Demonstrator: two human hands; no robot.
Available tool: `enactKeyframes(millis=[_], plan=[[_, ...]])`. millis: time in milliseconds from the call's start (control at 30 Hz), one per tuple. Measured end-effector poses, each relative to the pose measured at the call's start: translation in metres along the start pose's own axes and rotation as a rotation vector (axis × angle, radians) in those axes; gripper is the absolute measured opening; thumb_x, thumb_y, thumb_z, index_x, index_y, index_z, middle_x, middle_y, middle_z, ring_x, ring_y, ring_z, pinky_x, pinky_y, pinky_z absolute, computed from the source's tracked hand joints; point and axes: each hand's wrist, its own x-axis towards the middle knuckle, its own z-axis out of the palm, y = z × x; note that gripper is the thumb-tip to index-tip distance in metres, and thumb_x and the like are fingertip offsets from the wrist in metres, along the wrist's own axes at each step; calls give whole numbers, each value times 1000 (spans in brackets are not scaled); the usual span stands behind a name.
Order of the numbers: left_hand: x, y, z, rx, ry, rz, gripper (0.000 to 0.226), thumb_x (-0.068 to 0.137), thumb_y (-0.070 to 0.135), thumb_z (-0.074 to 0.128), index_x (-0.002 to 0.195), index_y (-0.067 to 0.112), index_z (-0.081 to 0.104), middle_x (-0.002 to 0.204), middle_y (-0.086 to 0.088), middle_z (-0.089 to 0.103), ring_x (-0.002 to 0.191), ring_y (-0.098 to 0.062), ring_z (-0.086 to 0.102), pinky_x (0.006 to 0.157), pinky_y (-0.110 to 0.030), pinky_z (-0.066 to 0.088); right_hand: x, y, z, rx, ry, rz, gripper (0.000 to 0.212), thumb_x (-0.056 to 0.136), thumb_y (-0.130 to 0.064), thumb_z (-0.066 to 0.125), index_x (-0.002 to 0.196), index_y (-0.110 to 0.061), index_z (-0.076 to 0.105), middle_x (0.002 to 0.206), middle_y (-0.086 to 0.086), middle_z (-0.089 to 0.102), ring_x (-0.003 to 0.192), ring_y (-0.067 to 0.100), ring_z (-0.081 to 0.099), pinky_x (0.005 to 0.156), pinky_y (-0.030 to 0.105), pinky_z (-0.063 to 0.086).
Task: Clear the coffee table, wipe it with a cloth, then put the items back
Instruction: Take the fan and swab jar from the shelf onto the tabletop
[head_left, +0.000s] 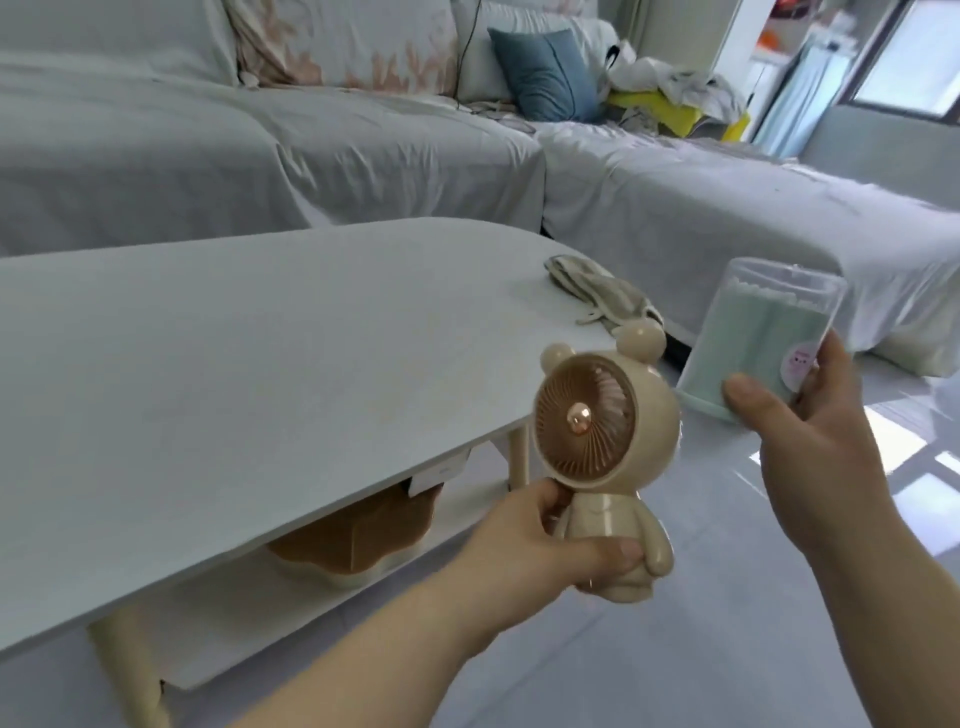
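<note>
A white oval coffee table fills the left and middle of the view. A crumpled grey cloth lies on its far right end. My left hand grips the body of a beige bear-shaped fan, held upright just off the table's near right edge. My right hand holds a clear tub of cotton swabs with a pale green inside, tilted, in the air to the right of the table.
A lower shelf under the tabletop carries a brown scalloped object. A sofa draped in a pale sheet runs behind and to the right, with a blue cushion and piled clothes. Glossy floor lies on the near right.
</note>
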Motion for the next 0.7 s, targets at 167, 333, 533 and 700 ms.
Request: enactKeyframes(millis=[167,333,533,700], plan=[[-11,40,-43,17,258,211,50,38,25,78,85,19,65,72,8,72,69,-5,67,59,-17,50,12,-9,46,92,-201,-73,75,73,-6,60,137,-20,22,118,-7,52,97,-9,58,73,12,52],[-51,58,-118,196,578,241,44,52,18,82,91,21,62,83,7,67,62,5,63,53,-9,48,8,-8,130,187,-447,18,102,66,-1,67,142,-24,3,132,-4,44,112,3,54,88,29,52],[-110,61,-195,336,882,271,32,63,7,75,82,25,58,81,6,63,57,9,62,48,-5,44,-3,-14,225,205,-701,66,88,70,5,66,139,-20,17,116,-7,50,99,5,54,72,17,55],[-152,55,-243,441,998,162,45,63,13,76,104,5,60,108,-9,67,95,-23,63,79,-31,50,-25,-27,290,199,-844,71,83,70,1,69,133,-21,19,104,-15,45,93,2,53,79,21,52]])
